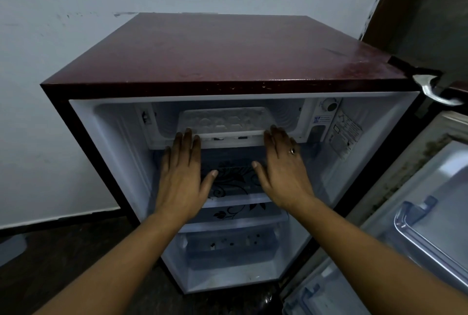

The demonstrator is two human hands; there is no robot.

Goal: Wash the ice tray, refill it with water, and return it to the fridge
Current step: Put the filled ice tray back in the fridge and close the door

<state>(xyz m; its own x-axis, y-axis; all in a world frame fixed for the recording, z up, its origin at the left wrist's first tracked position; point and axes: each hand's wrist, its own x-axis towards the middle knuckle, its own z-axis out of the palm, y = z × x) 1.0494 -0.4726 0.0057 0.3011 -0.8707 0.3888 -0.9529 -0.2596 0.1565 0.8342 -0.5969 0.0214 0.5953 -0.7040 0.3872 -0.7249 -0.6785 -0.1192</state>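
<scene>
Forearms (121, 261) come in from 6 o'clock, bare, converging on the open fridge (228, 49).

Obs. 1, hands: left hand (181, 178) is flat, palm down, fingers straight and together, thumb splayed toward 3 o'clock. Right hand (281, 168) mirrors it, thumb toward 9 o'clock, with a ring (292, 150) on one finger. Neither hand is curled round anything. The fingertips of both reach the front rim of the ice tray (225, 119), left at its 9 o'clock end, right at its 3 o'clock end. This looks like touching or pressing, not gripping.

Obs. 2, tray: it is pale and translucent and sits level inside the freezer compartment (291, 117) at 12 o'clock from my hands. Its cells show rounded pale contents; I cannot tell ice from water in this light.

Obs. 3, surroundings: under my palms is a shelf (235, 183) with a dark floral print, and a clear drawer (228, 246) lies below it toward 6 o'clock. The door (430, 213) stands swung open at 3 o'clock with a door bin (415, 223) on it. A pale wall (76, 36) runs from 9 to 12 o'clock.

Status (judgement): the tray is in the fridge and the door is open. Flat fingers on the rim suit pushing it home, which would leave only shutting the door. They suit equally a first reach to draw it out, with washing and refilling all ahead. The picture does not settle which.
</scene>
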